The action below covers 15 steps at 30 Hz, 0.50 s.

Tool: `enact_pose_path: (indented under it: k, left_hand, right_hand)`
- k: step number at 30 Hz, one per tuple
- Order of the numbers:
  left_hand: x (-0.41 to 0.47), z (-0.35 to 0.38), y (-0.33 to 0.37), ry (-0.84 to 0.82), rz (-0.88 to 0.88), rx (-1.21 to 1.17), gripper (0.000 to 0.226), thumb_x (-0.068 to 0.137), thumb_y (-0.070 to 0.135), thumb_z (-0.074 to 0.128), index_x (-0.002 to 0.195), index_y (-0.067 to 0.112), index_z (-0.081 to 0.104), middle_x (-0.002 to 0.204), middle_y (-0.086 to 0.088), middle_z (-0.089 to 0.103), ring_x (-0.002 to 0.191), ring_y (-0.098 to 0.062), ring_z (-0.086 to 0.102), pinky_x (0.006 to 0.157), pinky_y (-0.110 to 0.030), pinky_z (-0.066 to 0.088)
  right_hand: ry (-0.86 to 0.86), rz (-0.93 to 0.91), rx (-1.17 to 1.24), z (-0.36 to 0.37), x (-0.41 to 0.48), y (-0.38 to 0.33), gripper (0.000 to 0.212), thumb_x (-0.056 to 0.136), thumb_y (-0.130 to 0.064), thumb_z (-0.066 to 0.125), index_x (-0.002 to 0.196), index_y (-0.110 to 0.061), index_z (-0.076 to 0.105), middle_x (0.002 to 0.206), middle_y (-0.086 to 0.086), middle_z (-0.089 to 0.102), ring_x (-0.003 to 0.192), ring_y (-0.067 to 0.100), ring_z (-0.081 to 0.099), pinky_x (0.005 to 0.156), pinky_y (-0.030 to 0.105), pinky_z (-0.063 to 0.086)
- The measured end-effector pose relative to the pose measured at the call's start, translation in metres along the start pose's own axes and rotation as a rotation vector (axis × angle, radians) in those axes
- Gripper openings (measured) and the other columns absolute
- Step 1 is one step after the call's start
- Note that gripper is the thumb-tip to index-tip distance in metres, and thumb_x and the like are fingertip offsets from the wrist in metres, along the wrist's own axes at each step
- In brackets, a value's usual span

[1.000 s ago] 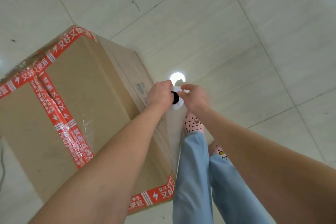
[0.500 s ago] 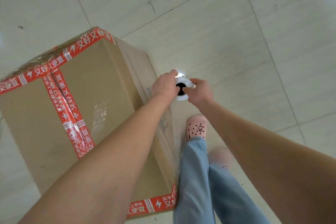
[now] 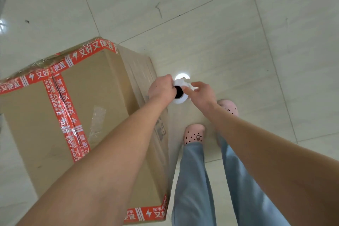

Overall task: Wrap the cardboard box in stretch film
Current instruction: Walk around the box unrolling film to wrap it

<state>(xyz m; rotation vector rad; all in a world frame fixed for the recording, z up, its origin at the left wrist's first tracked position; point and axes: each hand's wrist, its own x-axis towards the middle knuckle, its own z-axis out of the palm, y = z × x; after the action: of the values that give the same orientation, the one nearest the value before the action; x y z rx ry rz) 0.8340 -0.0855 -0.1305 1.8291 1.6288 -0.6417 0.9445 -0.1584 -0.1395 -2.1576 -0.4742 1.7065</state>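
A large cardboard box [image 3: 102,101] sealed with red printed tape stands on the tiled floor at the left. Clear film clings to its far top edge and lies stretched along its right side. A white roll of stretch film [image 3: 180,92] with a dark core is held upright just past the box's right side. My left hand [image 3: 161,89] grips the roll from the left. My right hand [image 3: 200,93] holds it from the right, fingers partly spread over its top rim.
My two legs in light blue trousers and pink clogs [image 3: 194,134] stand right of the box, close to its side. A bright ceiling light reflects on the pale floor tiles [image 3: 220,24] just beyond the roll. Open floor lies ahead and to the right.
Both hands and the roll have moved a little along the box's right side. My feet have stepped, the view has shifted and more floor shows ahead.
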Motion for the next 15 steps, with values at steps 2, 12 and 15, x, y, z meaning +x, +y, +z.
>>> enact_pose_path:
  k: [2, 12, 15]
  left_hand:
    - [0.006, -0.002, 0.000, 0.007, -0.142, -0.144, 0.012, 0.085, 0.021, 0.054, 0.094, 0.013, 0.057, 0.101, -0.007, 0.064, 0.092, -0.027, 0.062, 0.070, -0.029, 0.046]
    - [0.037, -0.028, 0.017, -0.025, 0.056, -0.011, 0.043, 0.086, 0.017, 0.053, 0.128, 0.026, 0.056, 0.126, -0.004, 0.059, 0.117, -0.025, 0.054, 0.092, -0.033, 0.043]
    - [0.046, -0.033, 0.021, -0.020, 0.045, 0.048, 0.032, 0.082, 0.014, 0.052, 0.109, 0.022, 0.068, 0.114, -0.005, 0.065, 0.104, -0.026, 0.060, 0.084, -0.032, 0.048]
  right_hand:
    - [-0.023, 0.036, 0.037, -0.002, 0.004, -0.006, 0.069, 0.074, -0.051, 0.069, 0.133, -0.020, 0.047, 0.123, 0.007, 0.060, 0.109, 0.025, 0.062, 0.093, 0.039, 0.051]
    - [-0.043, -0.021, -0.232, -0.001, 0.028, -0.059, 0.033, 0.081, -0.019, 0.059, 0.113, -0.014, 0.056, 0.092, 0.006, 0.063, 0.084, 0.029, 0.066, 0.076, 0.034, 0.054]
    - [-0.046, -0.051, -0.285, -0.006, 0.032, -0.066, 0.027, 0.081, -0.018, 0.059, 0.107, -0.014, 0.060, 0.086, 0.002, 0.060, 0.083, 0.028, 0.063, 0.074, 0.033, 0.052]
